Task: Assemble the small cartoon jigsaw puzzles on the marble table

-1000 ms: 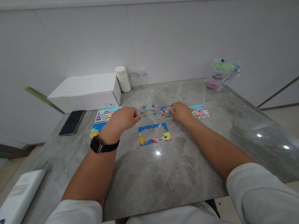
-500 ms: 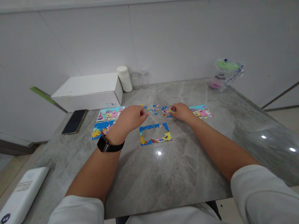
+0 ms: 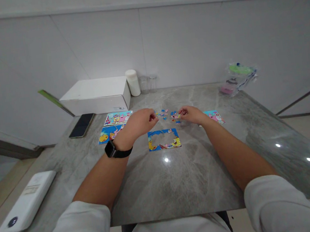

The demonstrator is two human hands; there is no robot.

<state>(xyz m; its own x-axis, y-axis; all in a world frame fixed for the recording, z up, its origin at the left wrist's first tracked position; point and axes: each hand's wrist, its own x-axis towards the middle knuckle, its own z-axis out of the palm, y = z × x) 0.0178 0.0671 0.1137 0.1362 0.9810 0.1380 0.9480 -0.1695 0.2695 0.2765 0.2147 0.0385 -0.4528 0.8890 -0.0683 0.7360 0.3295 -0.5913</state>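
Loose jigsaw puzzle pieces [image 3: 163,114] lie scattered on the grey table between my two hands. My right hand [image 3: 191,114] is at the right side of the pieces, thumb and fingers pinched on a small yellowish puzzle piece [image 3: 179,116]. At the left of the pile, my left hand [image 3: 145,121] hovers with curled fingers; whatever may be in them is hidden. Nearer to me lies a puzzle frame [image 3: 165,147] with a blue and yellow cartoon border and a bare middle. A cartoon picture card [image 3: 215,117] is partly covered by my right hand and wrist.
Two more cartoon sheets, a pink one [image 3: 118,117] and a blue one [image 3: 105,135], lie left of my left hand. Around them are a phone [image 3: 82,126], white box [image 3: 94,89], white bottle [image 3: 133,83], glasses [image 3: 153,84], plastic bag [image 3: 238,79] and power bank [image 3: 27,203].
The whole view has shifted slightly, so everything sits a little further right. My right hand's fingers have moved a little at the pieces, and a yellowish piece now shows at their tips.
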